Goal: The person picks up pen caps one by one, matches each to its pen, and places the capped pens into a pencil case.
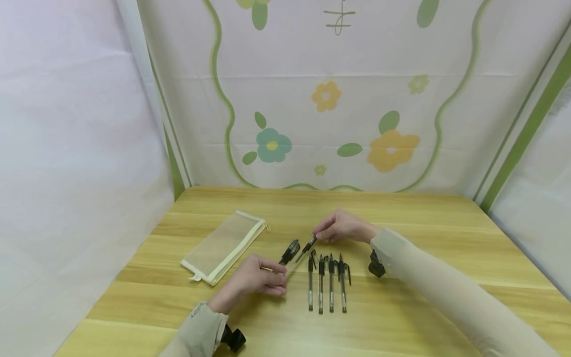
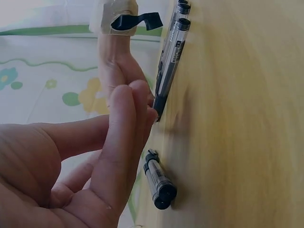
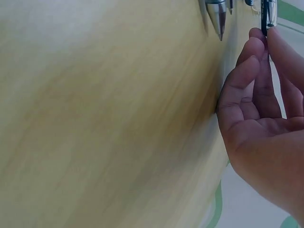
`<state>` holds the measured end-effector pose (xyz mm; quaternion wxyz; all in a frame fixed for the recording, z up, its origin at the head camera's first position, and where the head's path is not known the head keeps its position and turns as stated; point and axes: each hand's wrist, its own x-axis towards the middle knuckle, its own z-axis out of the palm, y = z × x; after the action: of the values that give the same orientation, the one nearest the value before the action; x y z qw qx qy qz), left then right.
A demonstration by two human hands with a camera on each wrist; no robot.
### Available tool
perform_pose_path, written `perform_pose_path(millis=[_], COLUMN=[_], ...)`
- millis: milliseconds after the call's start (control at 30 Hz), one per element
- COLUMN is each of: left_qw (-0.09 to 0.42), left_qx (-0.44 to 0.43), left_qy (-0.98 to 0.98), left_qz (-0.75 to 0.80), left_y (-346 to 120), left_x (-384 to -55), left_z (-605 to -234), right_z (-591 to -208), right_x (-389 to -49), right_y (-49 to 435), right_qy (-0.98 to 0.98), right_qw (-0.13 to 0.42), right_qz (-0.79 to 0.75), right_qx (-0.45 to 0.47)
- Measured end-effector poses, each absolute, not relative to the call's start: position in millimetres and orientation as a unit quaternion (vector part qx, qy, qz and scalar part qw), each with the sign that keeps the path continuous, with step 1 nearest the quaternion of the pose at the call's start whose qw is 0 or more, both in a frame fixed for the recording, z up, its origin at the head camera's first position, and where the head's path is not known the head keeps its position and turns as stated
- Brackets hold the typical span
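My left hand (image 1: 262,277) pinches the clear barrel end of a slanted gel pen (image 1: 308,245). At that pen's upper, dark end are the fingertips of my right hand (image 1: 342,227), and in the right wrist view the right thumb and fingers pinch a black and clear part (image 3: 269,16). The left fingers hide the pen in the left wrist view. Just beyond the left hand lie capped black pens (image 1: 290,252), two of them in the left wrist view. Right of the held pen, several uncapped gel pens (image 1: 331,285) lie side by side, tips away from me, with black caps beside their grips.
A cream mesh zip pouch (image 1: 218,245) lies flat at the left of the wooden table (image 1: 401,218). Behind the table hangs a white cloth with flowers (image 1: 325,134), and white cloth walls stand at both sides.
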<state>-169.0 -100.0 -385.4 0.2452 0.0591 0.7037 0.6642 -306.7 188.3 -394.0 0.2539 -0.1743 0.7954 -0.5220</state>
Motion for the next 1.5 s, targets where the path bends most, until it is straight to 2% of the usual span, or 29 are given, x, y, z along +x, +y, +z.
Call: perform_pose_path(millis=[333, 733, 1133, 1367, 1500], left_qw=[0.251, 0.247, 0.245, 0.243, 0.225], left_qx=[0.044, 0.028, 0.049, 0.065, 0.080], left_qy=[0.733, 0.742, 0.734, 0.733, 0.742], left_qz=[0.631, 0.622, 0.632, 0.632, 0.626], left_y=[-97, -98, -100, -97, -91], left_x=[-168, -169, -165, -162, -162], left_z=[-387, -389, -385, -379, -374], right_z=[-395, -395, -401, -393, -384], right_x=[-309, -306, -307, -297, -285], right_y=[172, 168, 182, 191, 196], right_qy=[0.819, 0.835, 0.811, 0.814, 0.814], right_qw=[0.230, 0.211, 0.223, 0.197, 0.173], right_qz=[-0.475, -0.452, -0.487, -0.495, -0.509], right_qx=[-0.225, -0.233, -0.237, -0.232, -0.219])
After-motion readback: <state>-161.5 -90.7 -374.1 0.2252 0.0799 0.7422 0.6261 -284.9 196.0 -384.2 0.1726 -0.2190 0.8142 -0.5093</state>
